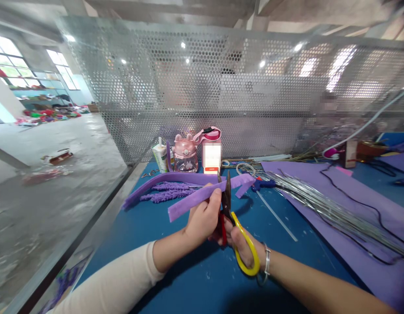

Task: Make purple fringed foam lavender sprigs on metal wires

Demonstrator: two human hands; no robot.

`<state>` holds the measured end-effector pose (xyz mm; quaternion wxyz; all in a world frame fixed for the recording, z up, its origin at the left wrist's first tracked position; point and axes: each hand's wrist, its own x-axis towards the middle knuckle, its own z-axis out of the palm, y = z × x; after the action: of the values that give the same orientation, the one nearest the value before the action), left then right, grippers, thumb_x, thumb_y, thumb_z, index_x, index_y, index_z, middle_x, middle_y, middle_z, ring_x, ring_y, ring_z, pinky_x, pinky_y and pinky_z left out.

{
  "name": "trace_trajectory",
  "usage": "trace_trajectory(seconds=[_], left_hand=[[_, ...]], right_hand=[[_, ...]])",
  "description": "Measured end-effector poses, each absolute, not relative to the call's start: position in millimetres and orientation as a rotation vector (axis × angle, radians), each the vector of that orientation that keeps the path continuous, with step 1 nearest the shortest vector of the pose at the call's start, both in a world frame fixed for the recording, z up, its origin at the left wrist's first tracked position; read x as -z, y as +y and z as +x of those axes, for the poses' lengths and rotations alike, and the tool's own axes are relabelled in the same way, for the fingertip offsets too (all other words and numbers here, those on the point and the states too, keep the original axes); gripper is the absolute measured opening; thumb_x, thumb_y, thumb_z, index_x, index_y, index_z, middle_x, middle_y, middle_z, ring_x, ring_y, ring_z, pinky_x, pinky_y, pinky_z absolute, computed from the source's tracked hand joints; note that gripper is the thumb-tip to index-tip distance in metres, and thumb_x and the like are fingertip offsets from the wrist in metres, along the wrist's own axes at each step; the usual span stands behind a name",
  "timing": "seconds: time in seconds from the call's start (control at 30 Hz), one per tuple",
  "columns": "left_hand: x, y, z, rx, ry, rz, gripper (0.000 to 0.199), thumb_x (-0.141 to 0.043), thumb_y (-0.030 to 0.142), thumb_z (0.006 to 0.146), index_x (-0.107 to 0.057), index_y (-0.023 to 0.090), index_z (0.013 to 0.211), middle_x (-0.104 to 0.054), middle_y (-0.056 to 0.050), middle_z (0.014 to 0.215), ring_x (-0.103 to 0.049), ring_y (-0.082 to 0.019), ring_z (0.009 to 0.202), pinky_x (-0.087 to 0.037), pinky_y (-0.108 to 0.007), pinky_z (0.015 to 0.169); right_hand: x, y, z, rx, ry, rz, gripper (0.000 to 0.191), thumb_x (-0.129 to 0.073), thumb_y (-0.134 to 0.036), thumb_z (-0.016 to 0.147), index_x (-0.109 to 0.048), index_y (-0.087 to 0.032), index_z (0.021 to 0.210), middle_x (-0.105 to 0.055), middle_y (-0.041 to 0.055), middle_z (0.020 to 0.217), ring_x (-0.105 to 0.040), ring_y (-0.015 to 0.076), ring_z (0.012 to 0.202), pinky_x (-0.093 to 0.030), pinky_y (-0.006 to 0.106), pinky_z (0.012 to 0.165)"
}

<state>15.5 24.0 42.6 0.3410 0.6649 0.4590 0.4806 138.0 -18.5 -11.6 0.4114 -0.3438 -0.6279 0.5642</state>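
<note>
My left hand pinches a light purple strip between thumb and fingers, over the blue tabletop. My right hand grips scissors with one yellow and one red handle loop. Their dark blades are parted and stand around the strip, just right of my left thumb. Past the blades, the strip runs right and its end folds downward. Behind it on the table lie a longer purple strip and some purple flower sprigs. My right fingers are partly hidden by the handles.
At the back stand a drink cup, a pink clear bottle, a pink flask and a lit phone. A blue glue gun, metal wires and purple sheets lie right. A perforated metal panel rises behind.
</note>
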Motion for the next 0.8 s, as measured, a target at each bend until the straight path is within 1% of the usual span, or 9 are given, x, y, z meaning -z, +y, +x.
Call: trace_trajectory(seconds=[0.1, 0.2, 0.33, 0.47, 0.67, 0.8], left_hand=[[-42.6, 24.4, 15.2, -1.236, 1.195, 1.733, 0.031, -0.034, 0.04, 0.091, -0.047, 0.02, 0.071, -0.054, 0.0, 0.066, -0.053, -0.016, 0.07, -0.039, -0.028, 0.068], [-43.6, 24.3, 15.1, -1.246, 1.184, 1.749, 0.031, -0.034, 0.039, 0.091, -0.048, 0.02, 0.072, -0.054, 0.0, 0.065, -0.053, -0.016, 0.069, -0.039, -0.028, 0.068], [-43.4, 23.3, 15.3, -1.264, 1.157, 1.723, 0.031, -0.035, 0.04, 0.091, -0.051, 0.019, 0.075, -0.054, 0.0, 0.063, -0.053, -0.016, 0.066, -0.04, -0.028, 0.065], [-43.3, 21.2, 15.8, -1.292, 1.148, 1.693, 0.032, -0.037, 0.04, 0.09, -0.054, 0.019, 0.072, -0.056, -0.001, 0.062, -0.055, -0.016, 0.066, -0.042, -0.028, 0.065], [-47.0, 18.9, 15.0, -1.279, 1.142, 1.757, 0.036, -0.034, 0.038, 0.091, -0.05, 0.019, 0.066, -0.056, -0.001, 0.064, -0.055, -0.017, 0.073, -0.041, -0.029, 0.073], [-49.6, 18.9, 14.2, -1.273, 1.147, 1.766, 0.035, -0.034, 0.037, 0.092, -0.05, 0.019, 0.066, -0.059, -0.002, 0.072, -0.055, -0.016, 0.077, -0.04, -0.029, 0.076]], right_hand=[[15.0, -17.5, 135.9, -1.524, -1.405, -0.808, 0.063, -0.039, -0.082, 0.067, -0.044, -0.019, 0.074, -0.038, -0.0021, 0.066, -0.035, 0.0106, 0.056, -0.041, 0.03, 0.06], [19.7, -17.2, 134.1, -1.549, -1.335, -0.796, 0.059, -0.037, -0.08, 0.071, -0.036, -0.02, 0.067, -0.032, -0.0048, 0.061, -0.025, 0.0078, 0.051, -0.033, 0.024, 0.049], [20.3, -19.0, 133.1, -1.577, -1.283, -0.793, 0.059, -0.039, -0.08, 0.069, -0.038, -0.02, 0.074, -0.028, -0.0071, 0.06, -0.018, 0.006, 0.048, -0.022, 0.02, 0.043], [18.0, -21.5, 133.2, -1.589, -1.25, -0.79, 0.061, -0.042, -0.08, 0.067, -0.038, -0.021, 0.079, -0.027, -0.0083, 0.06, -0.016, 0.0048, 0.046, -0.017, 0.018, 0.041], [16.9, -22.5, 132.9, -1.576, -1.239, -0.798, 0.06, -0.043, -0.08, 0.067, -0.037, -0.02, 0.076, -0.027, -0.0098, 0.057, -0.015, 0.0032, 0.042, -0.015, 0.017, 0.038], [15.0, -22.4, 133.0, -1.575, -1.24, -0.815, 0.06, -0.044, -0.079, 0.067, -0.037, -0.02, 0.075, -0.028, -0.01, 0.056, -0.017, 0.0029, 0.041, -0.016, 0.016, 0.037]])
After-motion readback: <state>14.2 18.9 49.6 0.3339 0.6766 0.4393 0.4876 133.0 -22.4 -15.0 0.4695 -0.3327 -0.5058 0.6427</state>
